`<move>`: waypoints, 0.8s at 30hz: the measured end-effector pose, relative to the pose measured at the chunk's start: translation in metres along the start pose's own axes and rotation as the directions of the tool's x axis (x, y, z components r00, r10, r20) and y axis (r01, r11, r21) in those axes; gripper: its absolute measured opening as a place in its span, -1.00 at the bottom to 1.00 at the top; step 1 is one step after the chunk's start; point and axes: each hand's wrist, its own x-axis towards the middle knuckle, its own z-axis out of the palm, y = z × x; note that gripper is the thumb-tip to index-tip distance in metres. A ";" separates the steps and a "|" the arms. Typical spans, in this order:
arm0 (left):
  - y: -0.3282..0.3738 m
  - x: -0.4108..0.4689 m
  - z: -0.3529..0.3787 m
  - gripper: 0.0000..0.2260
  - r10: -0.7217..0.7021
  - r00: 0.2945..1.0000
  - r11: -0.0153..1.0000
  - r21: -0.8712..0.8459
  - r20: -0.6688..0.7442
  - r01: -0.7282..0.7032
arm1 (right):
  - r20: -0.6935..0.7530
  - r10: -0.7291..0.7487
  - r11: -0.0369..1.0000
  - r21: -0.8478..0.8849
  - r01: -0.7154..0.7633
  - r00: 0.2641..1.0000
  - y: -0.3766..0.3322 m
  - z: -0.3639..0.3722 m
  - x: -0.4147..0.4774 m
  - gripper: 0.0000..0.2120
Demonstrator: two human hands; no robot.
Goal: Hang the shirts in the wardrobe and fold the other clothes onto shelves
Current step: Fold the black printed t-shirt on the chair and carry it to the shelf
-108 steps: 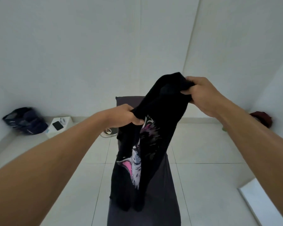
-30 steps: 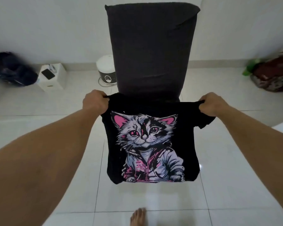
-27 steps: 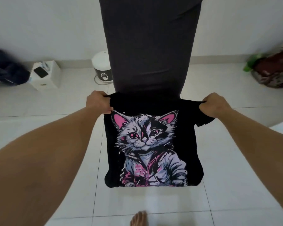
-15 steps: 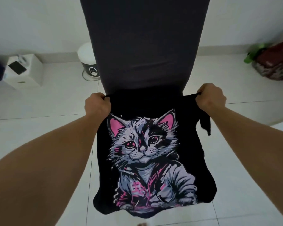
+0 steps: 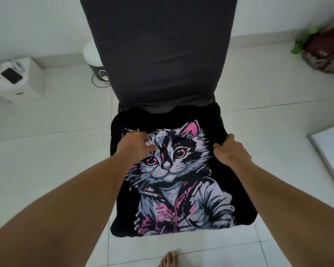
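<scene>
Fingers of right hand (image 5: 229,151) grip shirt (image 5: 181,191) edge; left hand (image 5: 136,146) presses its print, spread unclear.

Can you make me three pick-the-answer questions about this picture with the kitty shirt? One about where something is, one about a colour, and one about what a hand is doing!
1. Where does the black cat-print T-shirt lie?
A) on the dark grey fabric-covered chair
B) on a bed
C) on a hanger

2. What colour is the inside of the printed cat's ear?
A) green
B) pink
C) yellow

3. What is the right hand doing?
A) waving in the air
B) holding a cup
C) gripping the shirt's edge

Answers:
1 A, the shirt is spread over the chair's seat.
2 B, the ear that shows is pink inside.
3 C, its fingers curl round the cloth at the shirt's side.
</scene>
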 end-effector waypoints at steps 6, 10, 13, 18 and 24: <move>0.013 0.001 0.028 -0.84 0.003 0.986 0.998 -0.062 -0.164 -0.014 | -0.139 -0.099 0.995 -0.014 0.098 0.985 0.021 -0.002 0.009 -0.81; 0.023 0.009 0.035 -0.89 0.118 0.965 0.986 -0.085 -0.233 -0.141 | -0.195 -0.071 0.997 0.001 0.073 0.978 0.022 -0.008 0.020 -0.79; 0.019 0.010 0.042 -0.77 0.214 0.948 0.967 -0.088 -0.234 -0.240 | -0.212 -0.049 0.999 -0.001 0.049 0.976 0.023 0.000 0.018 -0.75; -0.007 0.019 0.027 -0.66 0.163 0.947 0.980 -0.064 -0.278 -0.187 | -0.342 -0.244 0.963 -0.198 0.185 0.908 0.011 0.022 -0.008 -0.60; -0.038 0.056 -0.015 -0.58 0.244 0.951 0.951 0.239 -0.191 -0.196 | -0.279 -0.294 0.912 -0.367 0.182 0.914 -0.008 0.045 -0.043 -0.70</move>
